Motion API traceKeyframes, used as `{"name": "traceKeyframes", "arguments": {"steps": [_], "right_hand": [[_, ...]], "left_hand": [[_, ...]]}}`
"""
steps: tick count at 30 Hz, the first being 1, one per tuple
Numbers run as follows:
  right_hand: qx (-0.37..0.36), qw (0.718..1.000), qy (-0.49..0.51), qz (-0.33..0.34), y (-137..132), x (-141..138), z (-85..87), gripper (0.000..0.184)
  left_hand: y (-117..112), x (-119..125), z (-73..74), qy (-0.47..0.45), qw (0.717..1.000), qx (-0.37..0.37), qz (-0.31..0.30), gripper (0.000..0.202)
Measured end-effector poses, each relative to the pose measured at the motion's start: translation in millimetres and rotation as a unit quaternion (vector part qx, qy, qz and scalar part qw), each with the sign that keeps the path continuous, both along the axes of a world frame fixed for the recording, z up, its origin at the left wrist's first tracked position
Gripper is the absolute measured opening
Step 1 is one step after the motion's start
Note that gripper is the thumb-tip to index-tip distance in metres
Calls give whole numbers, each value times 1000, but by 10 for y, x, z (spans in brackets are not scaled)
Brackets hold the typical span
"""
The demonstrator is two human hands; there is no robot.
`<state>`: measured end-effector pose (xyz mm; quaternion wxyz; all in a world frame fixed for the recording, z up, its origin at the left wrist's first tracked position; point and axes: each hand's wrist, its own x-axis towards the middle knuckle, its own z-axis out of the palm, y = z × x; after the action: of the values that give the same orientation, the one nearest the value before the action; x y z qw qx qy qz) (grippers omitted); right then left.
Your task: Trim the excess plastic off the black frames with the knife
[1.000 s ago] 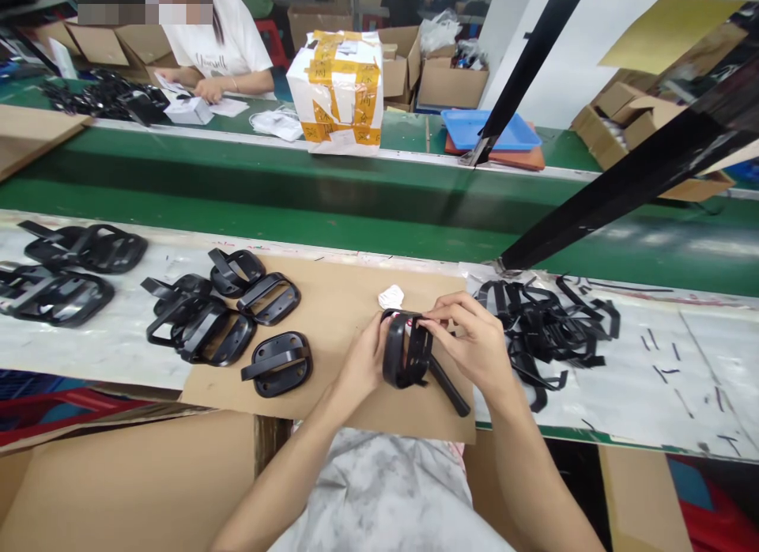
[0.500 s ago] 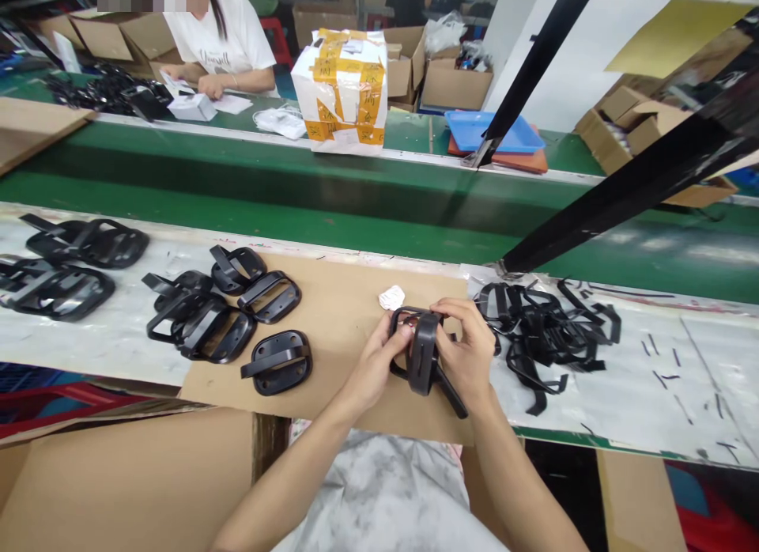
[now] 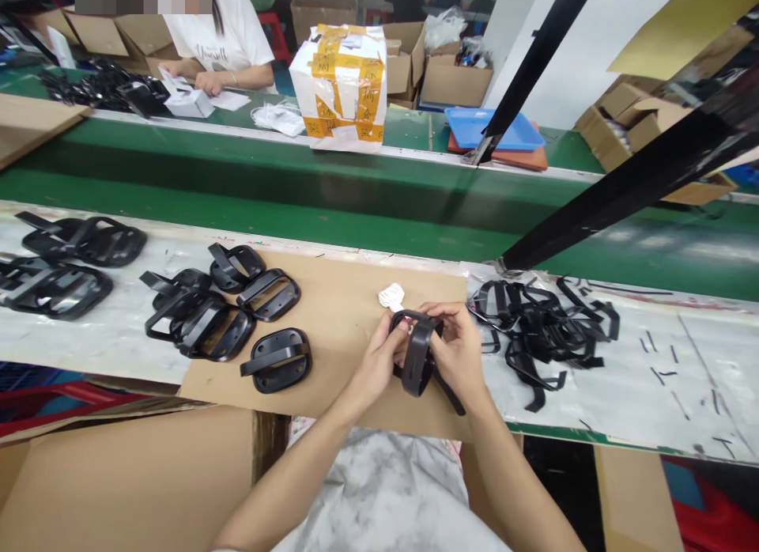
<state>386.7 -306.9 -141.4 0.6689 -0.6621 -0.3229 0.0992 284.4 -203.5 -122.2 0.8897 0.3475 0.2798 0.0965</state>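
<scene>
Between my hands, just above the cardboard sheet point(image 3: 344, 299), is a black plastic oval base with a curved strap point(image 3: 418, 356) arching over it. My left hand point(image 3: 383, 348) is closed on its left edge, thumb on top. With bent fingers my right hand point(image 3: 458, 346) grips the right side. A separate black strip point(image 3: 449, 390) sticks out below the right hand. Just beyond the part lies a crumpled white piece point(image 3: 391, 296). Left of my hands, a similar strapped base point(image 3: 281, 360) rests on the cardboard. Fingertips on the part's far side are partly hidden.
More strapped bases point(image 3: 205, 319) sit to the left, several others point(image 3: 71, 287) farther left. A heap of black straps point(image 3: 539, 323) lies right, beside scattered black slivers point(image 3: 664, 370). A black metal post point(image 3: 617, 141) slants across the right. Across the green belt point(image 3: 296, 212), a person point(image 3: 222, 38) handles a white box.
My right hand has shifted slightly left and wraps closer around the black part, which has turned a little. The other bases lie as before.
</scene>
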Motion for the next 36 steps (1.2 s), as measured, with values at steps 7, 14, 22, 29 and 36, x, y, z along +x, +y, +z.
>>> {"name": "traceKeyframes", "arguments": {"steps": [7, 14, 22, 29, 36], "right_hand": [[-41, 990, 125, 60, -12, 15, 43, 17], [-37, 985, 132, 100, 13, 1, 103, 17], [-53, 991, 46, 112, -27, -20, 152, 16], [-83, 987, 8, 138, -44, 10, 164, 25], [-88, 977, -144, 129, -115, 128, 199, 33]], "left_hand": [[306, -17, 19, -53, 964, -225, -129, 39], [205, -54, 50, -75, 951, -290, -75, 46], [201, -123, -41, -95, 959, -237, -123, 37], [239, -143, -58, -66, 947, -303, -88, 28], [230, -148, 68, -75, 955, -282, -62, 35]]}}
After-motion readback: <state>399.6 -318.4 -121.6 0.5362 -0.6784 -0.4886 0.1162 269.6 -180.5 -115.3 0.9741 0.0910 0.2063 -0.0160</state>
